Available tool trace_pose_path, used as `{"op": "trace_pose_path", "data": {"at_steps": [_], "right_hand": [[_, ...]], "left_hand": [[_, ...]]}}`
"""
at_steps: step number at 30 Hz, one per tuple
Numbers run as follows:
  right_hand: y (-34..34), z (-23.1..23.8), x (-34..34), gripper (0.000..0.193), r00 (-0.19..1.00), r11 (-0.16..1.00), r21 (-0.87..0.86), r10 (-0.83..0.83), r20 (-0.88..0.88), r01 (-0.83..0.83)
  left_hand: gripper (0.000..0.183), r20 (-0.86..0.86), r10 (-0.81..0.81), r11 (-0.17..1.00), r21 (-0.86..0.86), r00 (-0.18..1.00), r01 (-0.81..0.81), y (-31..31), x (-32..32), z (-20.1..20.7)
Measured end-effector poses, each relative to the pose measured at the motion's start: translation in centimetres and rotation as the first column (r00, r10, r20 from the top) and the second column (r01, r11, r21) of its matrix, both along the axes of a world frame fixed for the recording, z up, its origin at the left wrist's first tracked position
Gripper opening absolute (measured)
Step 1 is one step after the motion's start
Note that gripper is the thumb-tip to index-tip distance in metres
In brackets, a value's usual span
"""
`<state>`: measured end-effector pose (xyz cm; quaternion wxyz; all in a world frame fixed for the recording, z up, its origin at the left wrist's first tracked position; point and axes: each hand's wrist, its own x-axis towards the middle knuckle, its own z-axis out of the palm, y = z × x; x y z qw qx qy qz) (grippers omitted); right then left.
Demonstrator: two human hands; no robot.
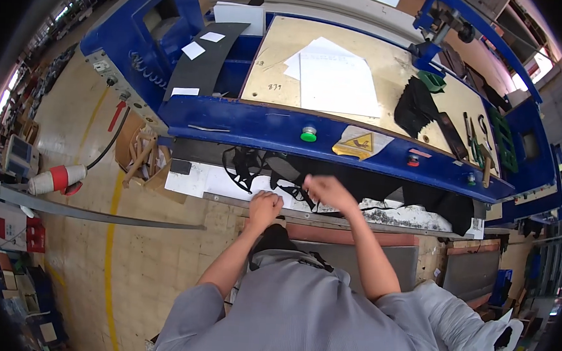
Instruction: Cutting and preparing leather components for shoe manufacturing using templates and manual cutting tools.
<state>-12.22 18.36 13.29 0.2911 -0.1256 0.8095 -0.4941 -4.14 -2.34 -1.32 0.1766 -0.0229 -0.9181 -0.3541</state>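
Note:
A black sheet (pixel 384 186) with cut-out holes lies on a white cutting board (pixel 196 181) under the head of a blue press (pixel 265 125). Its left part (pixel 249 167) is a web of thin black strips. My left hand (pixel 265 208) is closed in a fist at the front edge of the board, just below those strips. My right hand (pixel 327 192) hovers over the black sheet near its middle. The fingers are curled and blurred, so whether they grip the material is unclear. Both forearms come up from my grey shirt.
White papers (pixel 336 81) and black cut pieces (pixel 416 107) lie on the press's tan top, with hand tools (pixel 476 140) at its right end. A green button (pixel 308 134) and a red one (pixel 413 160) sit on the front. A cardboard box (pixel 142 159) stands left, a white bag (pixel 466 325) right.

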Motion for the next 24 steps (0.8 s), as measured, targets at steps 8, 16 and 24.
{"op": "trace_pose_path", "data": {"at_steps": [8,16,24], "right_hand": [[4.1,-12.4,11.1,0.037,0.628,0.885,0.342,0.074,-0.775,0.316],[3.5,-12.7,10.3,0.030,0.606,0.871,0.324,0.040,-0.795,0.368],[4.0,-10.4,13.3,0.026,0.845,0.895,0.409,0.074,-0.530,0.178]], "left_hand": [[0.022,-0.088,0.068,0.991,-0.110,0.994,-0.077,1.7,0.3,0.3],[0.019,-0.101,0.086,0.988,-0.120,0.991,-0.098,2.2,0.3,0.6],[0.023,0.121,0.047,0.999,0.015,0.992,-0.049,1.3,5.2,0.3]]}}
